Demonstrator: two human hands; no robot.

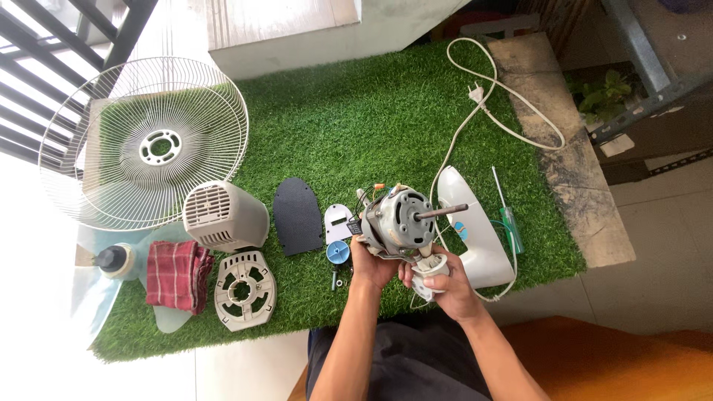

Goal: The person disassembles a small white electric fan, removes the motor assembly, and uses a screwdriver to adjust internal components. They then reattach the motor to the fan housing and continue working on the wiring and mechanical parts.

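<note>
A fan motor (399,218) with a metal shaft pointing right is lifted just above the green turf mat (371,119). My left hand (369,261) grips the motor from below on its left side. My right hand (443,283) holds the white neck piece (431,266) under the motor. A white cord (475,96) with a plug runs from the motor area to the back right. The white fan base piece (475,230) lies just right of my hands.
On the mat lie a wire fan guard (145,145), grey motor housing (223,215), grey vented cover (243,288), dark plate (297,215), small white plate (338,220), blue knob (338,252), checked red cloth (177,273), clear fan blade (111,275) and green-handled screwdriver (509,219).
</note>
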